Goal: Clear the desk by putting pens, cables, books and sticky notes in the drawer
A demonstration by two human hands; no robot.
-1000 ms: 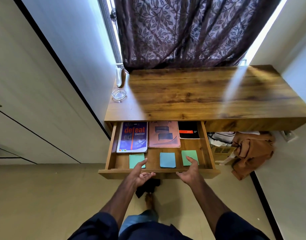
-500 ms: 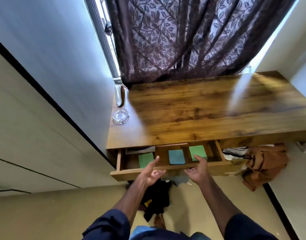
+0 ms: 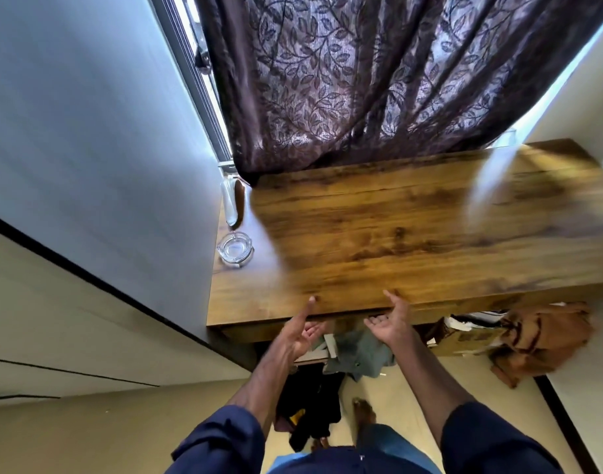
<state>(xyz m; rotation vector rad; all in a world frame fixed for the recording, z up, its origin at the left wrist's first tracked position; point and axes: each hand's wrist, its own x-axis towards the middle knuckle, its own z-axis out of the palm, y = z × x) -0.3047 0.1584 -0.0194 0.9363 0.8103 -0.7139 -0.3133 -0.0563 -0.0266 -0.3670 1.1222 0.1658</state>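
The drawer sat pushed in under the desk, its front flush. Both the left hand and the right hand hung spread and empty just before it. Stiff wood, probably sliding easily; its front edge looked best to grip

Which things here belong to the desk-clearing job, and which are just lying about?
Job: desk; drawer front, pushed in; left hand and right hand, both open, near the desk's front edge.

Lying about: glass ashtray; curtain; brown cloth; dark clothes on the floor.
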